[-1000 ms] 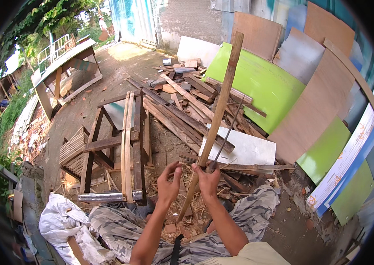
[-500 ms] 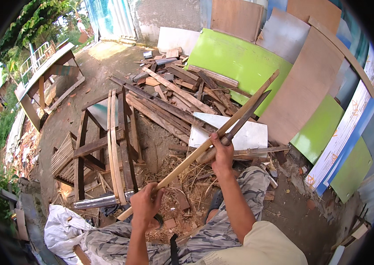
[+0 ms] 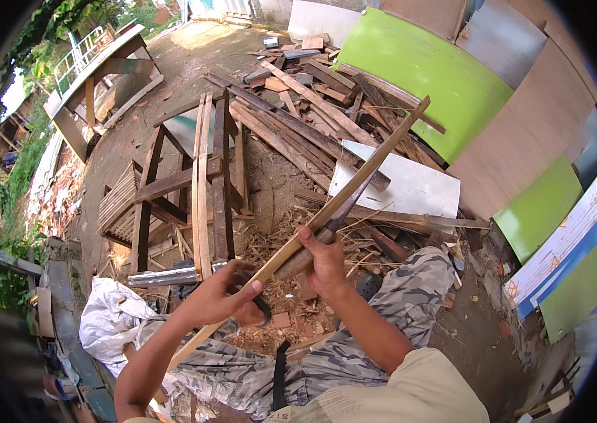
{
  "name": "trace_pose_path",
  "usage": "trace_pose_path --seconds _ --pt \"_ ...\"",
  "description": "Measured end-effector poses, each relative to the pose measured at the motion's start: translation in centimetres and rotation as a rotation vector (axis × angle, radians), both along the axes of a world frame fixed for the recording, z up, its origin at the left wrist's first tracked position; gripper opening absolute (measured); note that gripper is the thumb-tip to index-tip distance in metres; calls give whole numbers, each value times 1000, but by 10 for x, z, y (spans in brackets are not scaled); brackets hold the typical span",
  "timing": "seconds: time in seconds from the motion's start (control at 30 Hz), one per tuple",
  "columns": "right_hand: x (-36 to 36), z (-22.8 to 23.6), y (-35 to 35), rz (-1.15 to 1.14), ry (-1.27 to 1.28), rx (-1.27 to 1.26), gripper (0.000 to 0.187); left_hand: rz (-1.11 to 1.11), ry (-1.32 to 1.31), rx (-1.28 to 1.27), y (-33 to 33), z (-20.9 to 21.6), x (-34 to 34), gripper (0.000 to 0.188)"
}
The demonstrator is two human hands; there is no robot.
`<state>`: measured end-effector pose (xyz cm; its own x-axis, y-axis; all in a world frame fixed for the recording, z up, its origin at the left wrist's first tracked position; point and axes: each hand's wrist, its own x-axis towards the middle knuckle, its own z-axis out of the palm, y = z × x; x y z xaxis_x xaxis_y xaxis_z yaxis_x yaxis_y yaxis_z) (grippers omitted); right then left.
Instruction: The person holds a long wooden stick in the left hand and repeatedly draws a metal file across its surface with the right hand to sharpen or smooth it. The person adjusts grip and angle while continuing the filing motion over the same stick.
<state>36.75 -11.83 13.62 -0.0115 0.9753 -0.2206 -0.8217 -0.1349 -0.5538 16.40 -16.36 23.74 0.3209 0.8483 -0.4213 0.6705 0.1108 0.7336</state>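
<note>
A long, pale wooden strip point(image 3: 377, 159) slants across my lap, its far end pointing up and to the right. My left hand point(image 3: 224, 290) is closed round its lower part, thumb along the top. Farther up, my right hand point(image 3: 323, 262) grips a bolo knife by its brown wooden handle point(image 3: 294, 264), with the thumb against the strip. The dark blade point(image 3: 349, 204) lies along the strip's right side, partly hidden by it. Whether the edge touches the wood, I cannot tell. The two hands are a short way apart.
Wood shavings and chips point(image 3: 291, 331) cover the ground between my feet. Ahead left stands a dark wooden frame point(image 3: 144, 233) with pale strips point(image 3: 202, 190) leaning on it. Beyond is a scrap wood pile point(image 3: 326, 92); green panels point(image 3: 418, 77) lean at right. A white sack point(image 3: 109, 317) lies left.
Both hands have drawn nearer my body with the strip and knife. My left hand sits higher on the strip, closer to the right hand. The whole view has shifted as well.
</note>
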Motion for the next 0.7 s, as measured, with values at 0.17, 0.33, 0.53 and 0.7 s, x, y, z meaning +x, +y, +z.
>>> trace_pose_path --seconds 0.17,0.33,0.53,0.7 --pt "-1 2 -13 223 -326 -22 32 91 -212 -286 6 -17 33 68" --pt "17 -6 -4 287 -534 16 33 178 -355 -267 -4 -49 35 45" --pt "65 -41 13 3 -1306 4 40 197 -371 -127 -9 -49 29 36" --pt "64 -10 -11 88 -1608 63 50 249 -318 39 -11 -46 26 38"
